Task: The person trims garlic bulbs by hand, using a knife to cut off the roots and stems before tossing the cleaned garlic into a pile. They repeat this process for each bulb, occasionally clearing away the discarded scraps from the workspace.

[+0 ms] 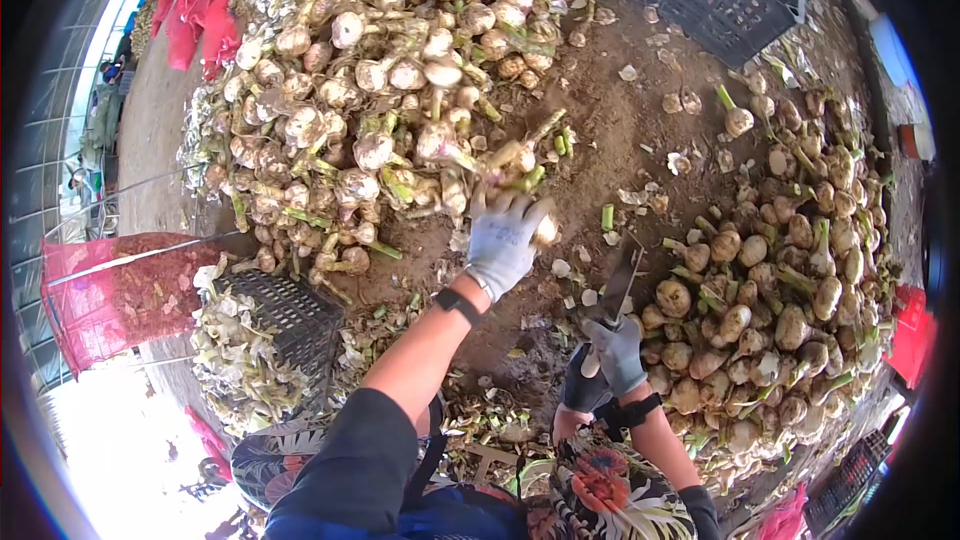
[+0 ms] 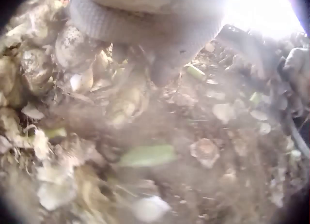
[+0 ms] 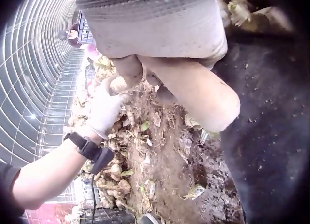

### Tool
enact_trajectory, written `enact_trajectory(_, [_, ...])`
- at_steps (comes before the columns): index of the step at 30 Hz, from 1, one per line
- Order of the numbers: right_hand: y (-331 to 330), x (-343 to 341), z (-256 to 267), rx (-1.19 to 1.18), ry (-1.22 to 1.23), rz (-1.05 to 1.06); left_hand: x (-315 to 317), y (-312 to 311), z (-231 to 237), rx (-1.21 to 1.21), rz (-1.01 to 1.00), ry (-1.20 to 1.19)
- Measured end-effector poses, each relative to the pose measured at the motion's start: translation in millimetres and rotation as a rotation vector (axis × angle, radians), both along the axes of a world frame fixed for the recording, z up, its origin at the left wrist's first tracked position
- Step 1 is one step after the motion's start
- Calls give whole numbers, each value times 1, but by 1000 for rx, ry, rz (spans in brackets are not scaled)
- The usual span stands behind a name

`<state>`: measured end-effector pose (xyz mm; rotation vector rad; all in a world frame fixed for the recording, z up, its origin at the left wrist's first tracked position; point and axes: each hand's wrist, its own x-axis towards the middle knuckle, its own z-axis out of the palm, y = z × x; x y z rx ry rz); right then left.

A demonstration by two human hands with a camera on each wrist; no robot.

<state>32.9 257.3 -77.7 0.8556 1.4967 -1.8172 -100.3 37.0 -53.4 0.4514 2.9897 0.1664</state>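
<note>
The gloved left hand (image 1: 503, 240) is at the near edge of the large garlic pile (image 1: 375, 110), its fingers bent over a garlic bulb (image 1: 546, 230) that shows beside the thumb. In the left wrist view only part of the glove (image 2: 145, 28) shows, blurred, and its fingertips are hidden. The right wrist view shows the left hand (image 3: 104, 110) curled beside the pile. Farther right, the gloved right hand (image 1: 618, 352) grips a knife (image 1: 622, 280) by its pale handle (image 3: 213, 100), the blade pointing up and away from the body. No garlic touches the blade.
A second garlic pile (image 1: 780, 280) lies at the right. A black crate (image 1: 690, 0) stands at the back, and a dark basket (image 1: 290, 325) with peelings is at the left. Cut stems and skins litter the soil. A pink net bag (image 1: 90, 290) lies far left.
</note>
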Motion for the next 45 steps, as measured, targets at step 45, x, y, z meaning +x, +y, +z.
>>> enact_trajectory(45, [2,-41,94,-259,169,-124,73,33,91,812,-62,-224])
